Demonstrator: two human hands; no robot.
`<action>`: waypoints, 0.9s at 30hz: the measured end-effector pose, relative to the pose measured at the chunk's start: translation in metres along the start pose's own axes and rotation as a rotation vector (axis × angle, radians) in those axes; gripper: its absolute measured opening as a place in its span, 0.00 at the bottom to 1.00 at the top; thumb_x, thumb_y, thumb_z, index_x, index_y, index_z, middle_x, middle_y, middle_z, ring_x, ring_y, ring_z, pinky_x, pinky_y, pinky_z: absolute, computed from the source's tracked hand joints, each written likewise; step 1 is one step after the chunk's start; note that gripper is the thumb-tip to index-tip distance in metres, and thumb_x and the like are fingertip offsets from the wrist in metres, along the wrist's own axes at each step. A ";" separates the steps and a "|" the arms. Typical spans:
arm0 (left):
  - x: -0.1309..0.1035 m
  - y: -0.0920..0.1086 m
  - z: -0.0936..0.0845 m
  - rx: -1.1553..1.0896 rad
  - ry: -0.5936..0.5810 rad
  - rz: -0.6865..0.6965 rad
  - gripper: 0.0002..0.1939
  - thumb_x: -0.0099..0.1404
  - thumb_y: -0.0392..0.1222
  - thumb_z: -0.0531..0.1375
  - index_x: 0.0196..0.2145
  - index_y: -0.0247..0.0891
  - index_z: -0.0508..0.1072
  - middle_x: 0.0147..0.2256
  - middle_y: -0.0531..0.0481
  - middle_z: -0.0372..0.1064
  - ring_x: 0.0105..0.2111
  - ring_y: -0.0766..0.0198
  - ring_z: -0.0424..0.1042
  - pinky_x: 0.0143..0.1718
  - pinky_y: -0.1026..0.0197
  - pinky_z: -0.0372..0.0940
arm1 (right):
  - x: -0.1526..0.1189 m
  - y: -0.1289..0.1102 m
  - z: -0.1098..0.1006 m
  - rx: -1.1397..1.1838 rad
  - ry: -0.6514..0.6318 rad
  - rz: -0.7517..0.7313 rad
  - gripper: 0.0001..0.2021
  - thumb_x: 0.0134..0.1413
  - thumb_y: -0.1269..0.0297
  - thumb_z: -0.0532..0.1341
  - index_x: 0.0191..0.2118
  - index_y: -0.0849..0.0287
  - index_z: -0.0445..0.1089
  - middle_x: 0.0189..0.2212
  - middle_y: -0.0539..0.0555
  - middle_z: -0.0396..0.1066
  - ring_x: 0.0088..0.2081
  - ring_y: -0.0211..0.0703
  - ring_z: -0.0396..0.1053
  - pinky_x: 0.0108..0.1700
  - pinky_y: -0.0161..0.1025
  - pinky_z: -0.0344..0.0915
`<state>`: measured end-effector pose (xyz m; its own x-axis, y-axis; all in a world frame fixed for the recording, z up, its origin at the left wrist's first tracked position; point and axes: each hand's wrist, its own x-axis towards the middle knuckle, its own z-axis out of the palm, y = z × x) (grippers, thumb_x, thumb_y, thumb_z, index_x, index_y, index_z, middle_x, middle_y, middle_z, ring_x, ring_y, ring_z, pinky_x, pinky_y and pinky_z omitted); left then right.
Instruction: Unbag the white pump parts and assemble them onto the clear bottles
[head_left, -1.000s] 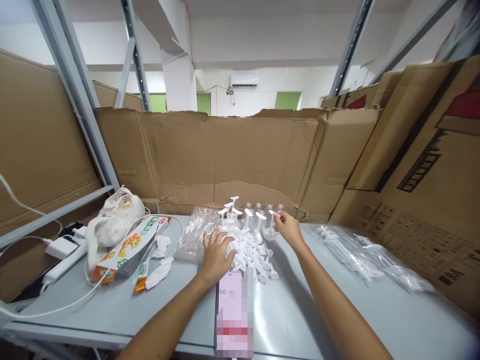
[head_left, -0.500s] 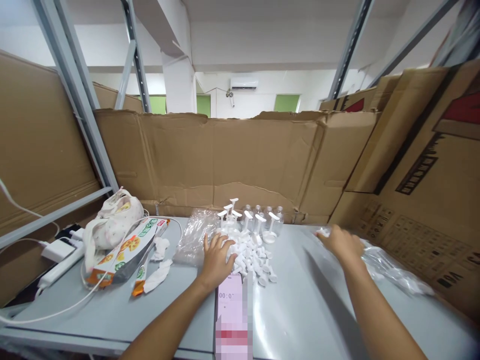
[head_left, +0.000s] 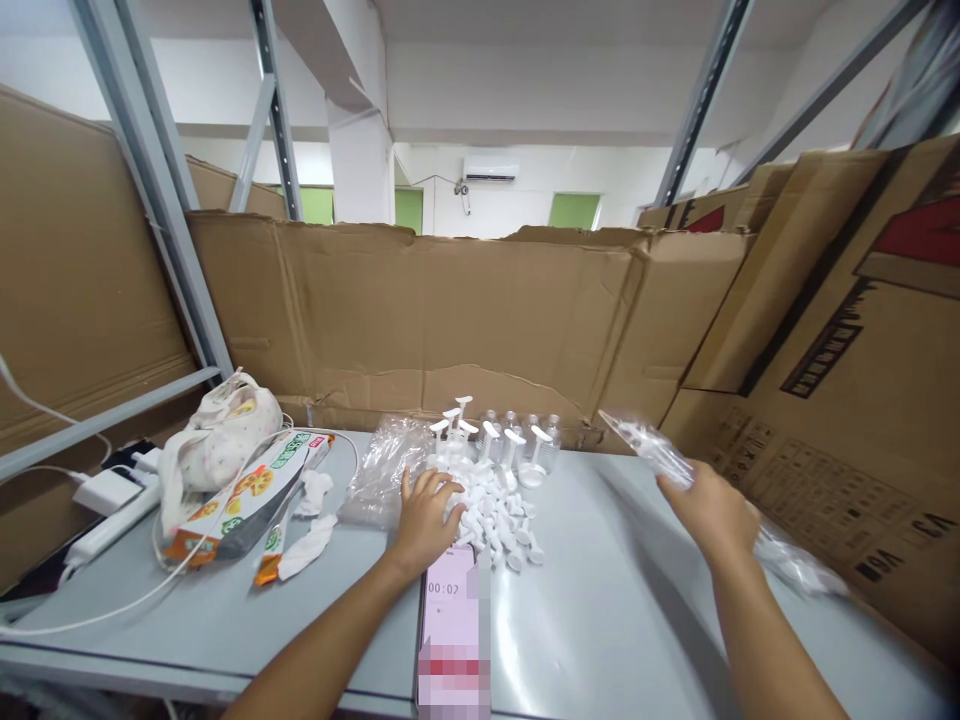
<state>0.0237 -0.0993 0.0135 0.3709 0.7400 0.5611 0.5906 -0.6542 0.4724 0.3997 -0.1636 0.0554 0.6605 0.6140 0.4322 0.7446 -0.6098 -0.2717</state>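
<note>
My right hand (head_left: 712, 510) is closed around a clear plastic bag (head_left: 652, 450); one end sticks up past the fingers and the rest trails to the right along the table. My left hand (head_left: 429, 515) rests with fingers spread at the left edge of a heap of small white plastic pieces (head_left: 499, 520). Behind the heap stand several white T-topped pieces (head_left: 513, 455) and a row of clear bottles (head_left: 553, 438). Just left of my left hand lies another clear plastic bag (head_left: 379, 480), flat and crinkled.
A phone (head_left: 454, 620) showing a timer lies near the front edge of the grey table (head_left: 600, 620). At left are a snack box (head_left: 251, 495), crumpled tissue (head_left: 309, 548), a white cloth bag (head_left: 225, 430) and a power strip (head_left: 112, 535). Cardboard walls (head_left: 450, 310) enclose the back and sides.
My right hand has gripped the plastic bag and shifted slightly right, raising its end off the table. My left hand stays by the heap. The phone's timer has advanced.
</note>
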 end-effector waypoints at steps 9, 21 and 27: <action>0.005 0.007 -0.012 -1.228 -0.217 -0.149 0.30 0.55 0.53 0.63 0.52 0.40 0.64 0.51 0.39 0.64 0.52 0.49 0.64 0.54 0.48 0.56 | -0.069 -0.115 -0.024 0.478 0.346 -0.952 0.22 0.52 0.60 0.59 0.53 0.61 0.61 0.42 0.61 0.72 0.43 0.53 0.68 0.46 0.48 0.62; 0.011 0.011 -0.012 -1.632 0.077 -0.593 0.28 0.57 0.40 0.64 0.54 0.44 0.59 0.42 0.48 0.68 0.34 0.64 0.72 0.38 0.57 0.69 | -0.124 -0.162 0.005 0.535 0.198 -1.179 0.29 0.53 0.57 0.59 0.60 0.55 0.54 0.51 0.57 0.68 0.57 0.55 0.57 0.61 0.58 0.44; 0.014 0.010 -0.016 -1.685 0.148 -0.585 0.23 0.56 0.42 0.64 0.49 0.44 0.64 0.44 0.49 0.67 0.35 0.64 0.73 0.39 0.58 0.69 | -0.116 -0.149 0.020 0.988 -0.042 -0.580 0.32 0.51 0.52 0.59 0.61 0.52 0.51 0.60 0.60 0.55 0.60 0.56 0.52 0.58 0.60 0.49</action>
<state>0.0232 -0.0977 0.0372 0.2859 0.9541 0.0887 -0.7226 0.1539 0.6739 0.2146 -0.1338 0.0286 0.1816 0.7018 0.6888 0.6761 0.4195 -0.6057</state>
